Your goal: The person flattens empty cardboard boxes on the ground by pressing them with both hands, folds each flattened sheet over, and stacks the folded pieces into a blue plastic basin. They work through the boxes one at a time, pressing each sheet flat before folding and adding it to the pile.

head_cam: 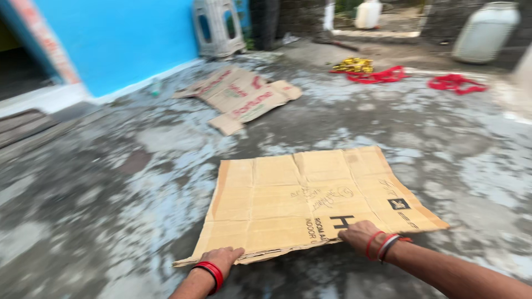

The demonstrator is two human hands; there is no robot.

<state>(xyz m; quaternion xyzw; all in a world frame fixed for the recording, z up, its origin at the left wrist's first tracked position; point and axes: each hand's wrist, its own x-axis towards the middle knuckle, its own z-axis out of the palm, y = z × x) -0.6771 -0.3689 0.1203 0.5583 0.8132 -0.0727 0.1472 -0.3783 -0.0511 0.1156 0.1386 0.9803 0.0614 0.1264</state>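
Near edge first: left hand [221,259] and right hand [360,235] both pinch the close rim of the flat cardboard [310,202], fingers on top, thumbs hidden beneath. The sheet lies flat on the patchy floor [100,210], long axis running left to right, far edge pointing toward the wall. Risk, at a guess: the creased sheet could buckle along its folds or snag on rough concrete. Beyond it, more cardboard [241,97], then red straps [379,76].
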